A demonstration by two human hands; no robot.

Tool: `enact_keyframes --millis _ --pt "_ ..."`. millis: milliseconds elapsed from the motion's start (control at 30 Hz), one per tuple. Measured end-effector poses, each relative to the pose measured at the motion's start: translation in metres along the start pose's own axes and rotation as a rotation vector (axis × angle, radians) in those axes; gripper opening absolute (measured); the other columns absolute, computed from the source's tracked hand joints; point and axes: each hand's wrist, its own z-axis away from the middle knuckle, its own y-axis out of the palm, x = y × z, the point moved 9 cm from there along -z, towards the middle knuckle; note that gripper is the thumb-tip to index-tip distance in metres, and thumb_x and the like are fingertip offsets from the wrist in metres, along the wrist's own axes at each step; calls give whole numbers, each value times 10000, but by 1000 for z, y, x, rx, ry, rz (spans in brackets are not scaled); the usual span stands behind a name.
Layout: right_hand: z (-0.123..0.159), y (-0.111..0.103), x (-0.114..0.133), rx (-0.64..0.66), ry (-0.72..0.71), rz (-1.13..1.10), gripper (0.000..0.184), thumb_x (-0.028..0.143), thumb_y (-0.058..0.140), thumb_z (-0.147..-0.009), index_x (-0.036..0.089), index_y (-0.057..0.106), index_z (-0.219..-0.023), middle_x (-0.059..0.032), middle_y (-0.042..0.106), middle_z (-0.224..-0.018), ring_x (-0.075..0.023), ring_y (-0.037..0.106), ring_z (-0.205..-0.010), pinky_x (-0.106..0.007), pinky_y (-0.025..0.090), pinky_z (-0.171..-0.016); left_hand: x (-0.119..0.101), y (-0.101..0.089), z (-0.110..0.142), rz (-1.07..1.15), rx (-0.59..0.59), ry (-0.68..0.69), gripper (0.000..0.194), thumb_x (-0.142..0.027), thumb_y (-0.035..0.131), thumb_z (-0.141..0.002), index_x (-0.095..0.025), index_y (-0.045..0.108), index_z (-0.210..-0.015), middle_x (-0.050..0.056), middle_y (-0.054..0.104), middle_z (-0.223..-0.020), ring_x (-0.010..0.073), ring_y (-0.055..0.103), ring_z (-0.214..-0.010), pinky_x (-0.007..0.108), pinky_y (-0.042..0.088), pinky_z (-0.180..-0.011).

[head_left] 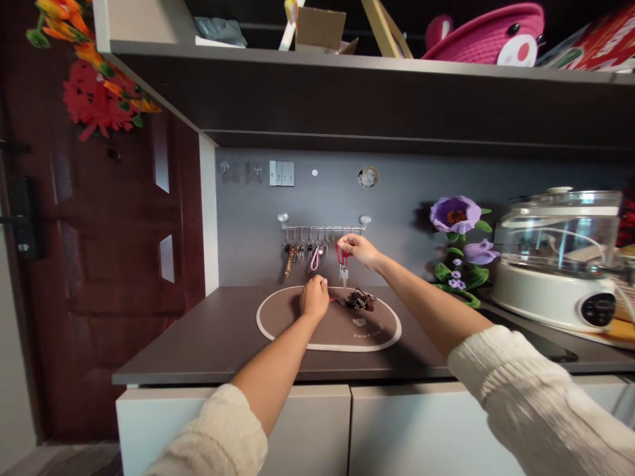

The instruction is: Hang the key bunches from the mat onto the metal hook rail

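My right hand [358, 250] is pinched closed on a red key strap [340, 252] at the right end of the wall hook rail [317, 228]. Silver keys [344, 274] dangle below these fingers. Lower down, my left hand [314, 296] is closed over the brown oval mat [280, 320]; whatever its fingers hold is hidden, though a small reddish bit shows beside them. Just right of it, a bunch of dark keys [360, 301] with metal rings lies on the mat. Several key sets hang along the rail, one with a pink loop [316, 258] and another with a brown tag [290, 262].
A shelf [347, 99] overhangs the dark counter [198, 344]. Purple knitted-looking flowers [455, 215] and a white appliance with a clear top [550, 291] stand at the right. A dark red door [119, 284] is on the left.
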Motion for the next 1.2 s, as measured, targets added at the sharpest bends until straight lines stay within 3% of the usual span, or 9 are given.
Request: enact_keyframes --millis 233,467,667,1000,1200 --pt "-38 -6 1 -26 -41 343 66 195 548 -700 139 539 -668 34 493 -531 -64 414 -495 -198 338 -523 5 3 -2 -81 20 -41 256 -279 319 -870 -187 558 -854 76 630 -889 169 568 -826 261 361 -666" --pt "-60 -15 -3 -142 -52 621 99 206 550 -719 138 618 -744 -6 606 -651 -83 497 -558 -202 387 -575 6 4 -2 -99 30 -58 257 -282 317 -868 -195 558 -855 72 635 -894 173 573 -833 265 367 -666" --pt "-77 -16 -11 -194 -64 723 103 196 561 -717 164 648 -762 -10 656 -734 -108 565 -670 -203 413 -636 9 6 -3 -103 27 -76 253 -285 322 -865 -195 558 -849 74 638 -884 175 576 -831 267 371 -668" --pt "-82 -10 -12 -176 -35 998 180 215 498 -768 218 661 -842 -36 671 -862 -142 578 -779 -215 398 -691 12 8 -4 -112 35 -96 267 -301 316 -869 -200 561 -842 65 642 -876 171 578 -818 265 376 -667" --pt "-80 -11 -16 -168 -4 1007 202 163 493 -751 219 658 -853 -22 672 -853 -134 577 -774 -199 384 -683 13 9 -4 -111 48 -111 266 -298 318 -868 -199 565 -855 67 639 -889 170 575 -833 262 378 -674"
